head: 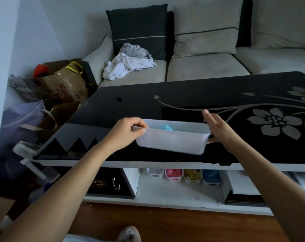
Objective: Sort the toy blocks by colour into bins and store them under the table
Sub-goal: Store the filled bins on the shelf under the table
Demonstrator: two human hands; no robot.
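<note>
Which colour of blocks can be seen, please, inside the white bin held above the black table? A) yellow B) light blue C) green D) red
B: light-blue blocks show over the rim of the white bin, which the left hand grips at one end above the black table.

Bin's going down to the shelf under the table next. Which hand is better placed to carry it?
Left, probably. The left hand pinches the bin by its left rim with curled fingers. The right hand only rests straight-fingered against the right end, so it can steady but not carry.
</note>
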